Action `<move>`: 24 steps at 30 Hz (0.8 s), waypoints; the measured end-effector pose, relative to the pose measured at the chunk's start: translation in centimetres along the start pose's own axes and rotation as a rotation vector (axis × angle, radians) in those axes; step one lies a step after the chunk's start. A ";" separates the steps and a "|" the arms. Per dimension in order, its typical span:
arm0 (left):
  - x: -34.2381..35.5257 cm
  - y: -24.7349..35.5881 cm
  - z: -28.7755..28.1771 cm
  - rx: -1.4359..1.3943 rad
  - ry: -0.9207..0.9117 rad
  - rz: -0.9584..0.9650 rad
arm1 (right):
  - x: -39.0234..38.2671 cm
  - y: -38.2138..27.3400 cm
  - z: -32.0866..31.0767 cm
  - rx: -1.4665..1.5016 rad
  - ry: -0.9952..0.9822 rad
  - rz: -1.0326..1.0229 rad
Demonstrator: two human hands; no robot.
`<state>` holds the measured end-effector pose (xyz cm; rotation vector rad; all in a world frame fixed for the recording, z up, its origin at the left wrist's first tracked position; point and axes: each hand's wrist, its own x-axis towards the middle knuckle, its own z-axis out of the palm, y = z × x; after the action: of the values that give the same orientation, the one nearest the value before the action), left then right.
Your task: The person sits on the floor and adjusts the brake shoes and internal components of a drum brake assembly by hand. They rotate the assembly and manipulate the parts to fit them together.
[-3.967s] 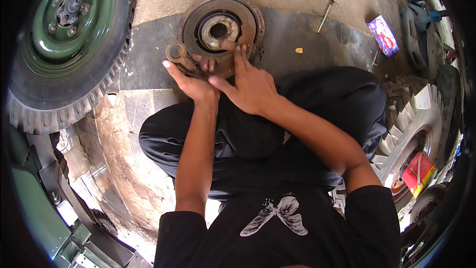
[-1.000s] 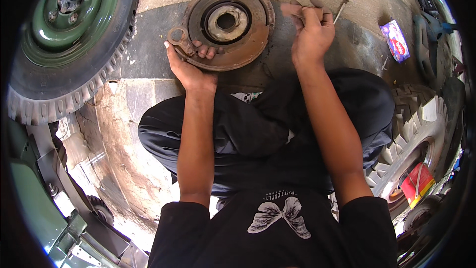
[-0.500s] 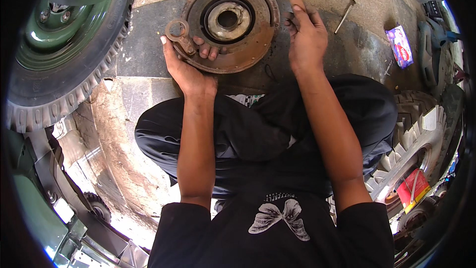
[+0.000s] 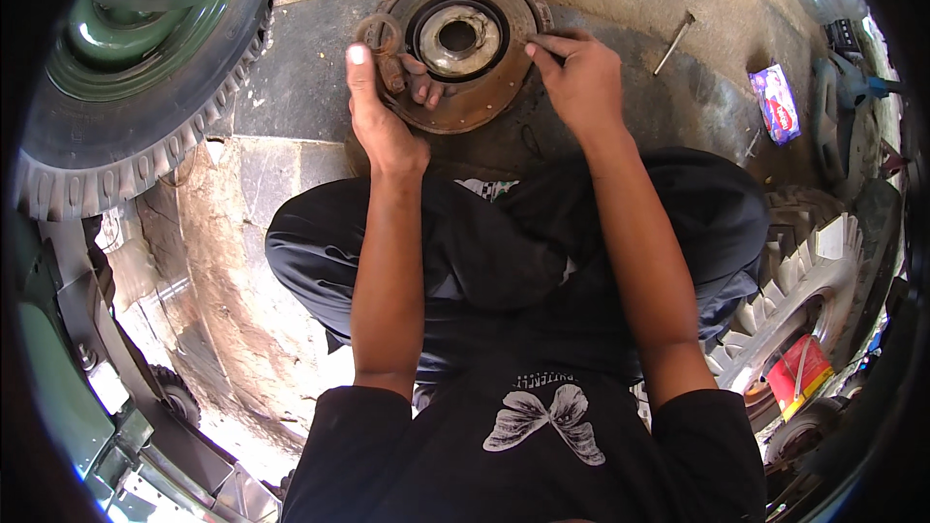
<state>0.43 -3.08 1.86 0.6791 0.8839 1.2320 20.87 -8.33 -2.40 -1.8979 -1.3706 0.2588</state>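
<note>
Rust-brown metal makes up most of a round disc (image 4: 489, 95) with a pale centre, lying over the far edge of a dark strip of floor (image 4: 300, 68), directly ahead of folded legs in black trousers (image 4: 504, 242). At the disc's near left rim, the left hand (image 4: 387, 126) closes on a rusty ring-ended piece (image 4: 390, 73), thumb straight along one side, bent fingers on the other; the grip leaves the ring uncovered and appears to steady the piece over the rim. The right hand (image 4: 581, 77) meets the opposite rim, thumb and forefinger drawn together there, though whether they pinch the edge or something small cannot be told. The left forearm reaches almost straight ahead while the right slants inward, and the disc's spot between them likely puts both sides within easy reach. Near the strip's far edge, to the right, lies a thin headed rod (image 4: 673, 44), with a purple packet (image 4: 775, 104) farther right; a green-rimmed wheel (image 4: 126, 66) fills the strip's left end.
</note>
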 end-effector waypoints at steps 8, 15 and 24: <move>-0.3 0.1 0.4 0.131 -0.135 0.178 | -2.6 1.0 2.1 -0.219 -0.159 -0.179; -0.4 -0.5 -0.4 0.304 -0.198 0.233 | -1.9 0.9 0.6 -0.395 -0.454 -0.408; 0.2 -0.2 -0.2 0.450 -0.266 0.215 | -1.7 1.2 0.3 -0.316 -0.493 -0.466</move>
<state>0.37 -2.89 1.59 1.2959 0.8858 1.1026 20.84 -9.81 -3.86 -1.7533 -2.2528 0.2998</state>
